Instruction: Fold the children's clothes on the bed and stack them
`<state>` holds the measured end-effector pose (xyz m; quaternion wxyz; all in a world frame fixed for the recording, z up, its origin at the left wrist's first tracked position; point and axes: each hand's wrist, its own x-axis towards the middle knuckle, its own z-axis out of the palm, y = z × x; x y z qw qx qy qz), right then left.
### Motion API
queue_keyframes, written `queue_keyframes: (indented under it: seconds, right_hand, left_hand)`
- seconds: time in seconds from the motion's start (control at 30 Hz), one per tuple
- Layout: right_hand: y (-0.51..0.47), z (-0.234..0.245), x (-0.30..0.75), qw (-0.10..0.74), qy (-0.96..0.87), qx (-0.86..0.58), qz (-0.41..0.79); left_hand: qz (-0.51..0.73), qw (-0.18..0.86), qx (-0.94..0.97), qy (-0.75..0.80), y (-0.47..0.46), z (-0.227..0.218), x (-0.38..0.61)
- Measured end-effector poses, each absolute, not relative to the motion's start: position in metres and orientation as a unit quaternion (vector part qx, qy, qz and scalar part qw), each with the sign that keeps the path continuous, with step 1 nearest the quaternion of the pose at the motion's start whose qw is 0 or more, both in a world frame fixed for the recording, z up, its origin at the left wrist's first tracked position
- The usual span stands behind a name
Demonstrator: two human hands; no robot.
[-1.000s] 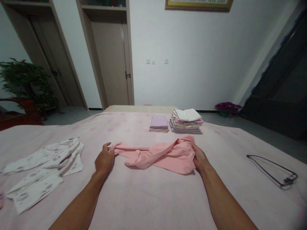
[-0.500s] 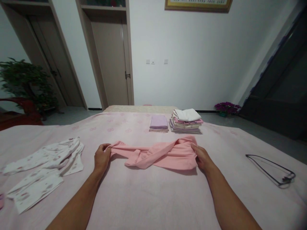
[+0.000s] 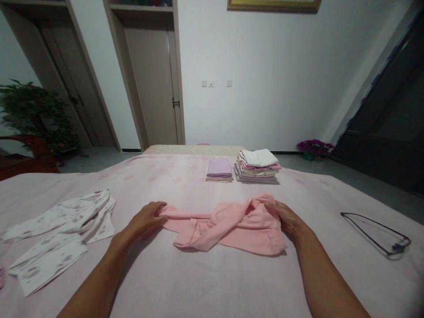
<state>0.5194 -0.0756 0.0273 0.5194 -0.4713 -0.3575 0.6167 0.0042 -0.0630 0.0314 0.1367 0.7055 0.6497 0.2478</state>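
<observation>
A pair of pink trousers [image 3: 228, 225] lies crosswise in front of me, one leg stretched to the left and the other folded diagonally over the middle. My left hand [image 3: 147, 218] pinches the end of the outstretched leg, thumb and fingers closed on the cloth. At the bunched right end, the wider part of the trousers, my right hand [image 3: 288, 218] grips the upper edge; some of its fingers are hidden. To the left, white patterned trousers [image 3: 66, 229] are spread loosely on the pink bedspread [image 3: 205, 282].
Toward the far edge stands a stack of folded clothes [image 3: 257, 167], with a smaller folded lilac pile [image 3: 219, 170] beside it. On the right lies a black wire clothes hanger [image 3: 374, 229]. A small pink item [image 3: 1, 278] shows at the left edge.
Both hands have come slightly nearer to me, lowering the pink trousers onto the bedspread. My left hand has shifted a little right, so the cloth is less taut.
</observation>
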Motion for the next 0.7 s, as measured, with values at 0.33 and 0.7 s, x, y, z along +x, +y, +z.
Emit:
queue_keyframes:
  seconds: [0.33,0.7]
  right_hand:
    - [-0.063,0.011,0.524,0.588,-0.286,-0.519,0.551]
    - [-0.057,0.006,0.529,0.575,-0.272,-0.519,0.571]
  left_hand:
    - [0.159,0.150,0.693,0.687,-0.068,0.043,0.018]
    - [0.155,0.219,0.867,0.420,-0.126,0.062,0.105]
